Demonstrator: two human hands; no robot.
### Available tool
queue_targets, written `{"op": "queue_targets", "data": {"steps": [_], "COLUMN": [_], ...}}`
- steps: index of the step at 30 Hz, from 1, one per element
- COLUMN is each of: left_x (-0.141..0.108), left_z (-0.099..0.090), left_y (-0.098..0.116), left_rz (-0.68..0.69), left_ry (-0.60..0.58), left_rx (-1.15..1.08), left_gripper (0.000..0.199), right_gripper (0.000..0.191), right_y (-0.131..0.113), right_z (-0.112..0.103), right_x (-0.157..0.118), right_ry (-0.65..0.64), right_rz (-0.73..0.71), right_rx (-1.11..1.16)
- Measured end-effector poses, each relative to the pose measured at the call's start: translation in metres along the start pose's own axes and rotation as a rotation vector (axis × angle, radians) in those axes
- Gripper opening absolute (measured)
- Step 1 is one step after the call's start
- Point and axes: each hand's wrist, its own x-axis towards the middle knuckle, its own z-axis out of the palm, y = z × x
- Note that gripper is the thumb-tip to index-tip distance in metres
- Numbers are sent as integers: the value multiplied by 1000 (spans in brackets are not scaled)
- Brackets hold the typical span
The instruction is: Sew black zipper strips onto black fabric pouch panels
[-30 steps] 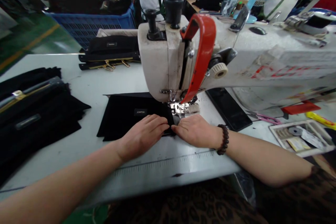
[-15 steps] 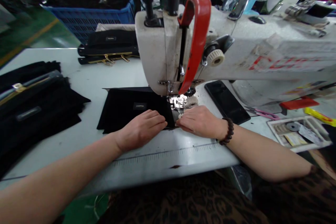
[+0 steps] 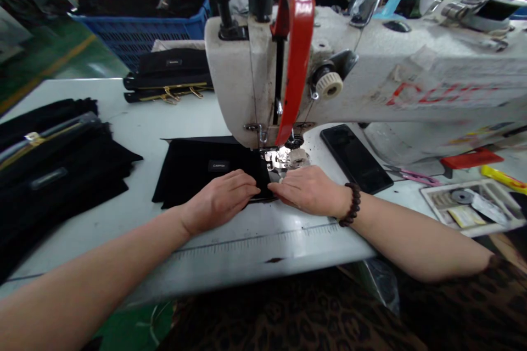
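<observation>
A flat piece of black fabric (image 3: 185,167) with a small rectangular label (image 3: 218,165) lies on the table, its right edge at the presser foot (image 3: 275,159) of a white sewing machine (image 3: 230,82). My left hand (image 3: 222,194) rests on the fabric's near right part, fingers closed together with the fingertips on its near edge. Just across from it, my right hand (image 3: 308,191) pinches at the near right corner beside the foot. The fingertips of both hands are close together. What lies under the right fingers is partly hidden.
Black fabric pieces (image 3: 66,159) are stacked at left. Black pouches (image 3: 171,68) with gold clasps lie behind, before a blue crate (image 3: 140,33). At right are a phone (image 3: 356,158), pink-handled scissors (image 3: 418,176) and a small parts tray (image 3: 436,197). A red lever (image 3: 297,60) hangs on the machine.
My right hand has shifted slightly left along the fabric's near edge. My left hand has barely moved, and the view has shifted a little.
</observation>
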Motion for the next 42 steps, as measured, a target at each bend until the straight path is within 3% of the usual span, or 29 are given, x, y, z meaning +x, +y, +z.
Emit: {"op": "queue_targets", "data": {"steps": [11,22,26,33,38,42], "left_x": [3,7,11,10,17,19], "left_z": [-2,-5,-7,-8,-6,0], "left_y": [0,1,-4,-21,-12,-5], "left_rz": [73,23,24,145,-33,-129], "left_ry": [-46,-112,-148,-165,-189,-67], "left_rx": [14,3,7,64,79,-6], "left_gripper": [19,24,27,27,21,16], "right_gripper": [24,16,14,17,17,19], "right_y": [-1,-4,-4,-3,-3,-2], "right_z": [8,10,10,16,19,16], "right_x": [7,6,7,11,11,9], "right_ry": [-97,-188,-184,-218,-173,-145], "right_rz": [-60,-38,4,126,159,158], "right_rx": [16,46,54,51,53,34]}}
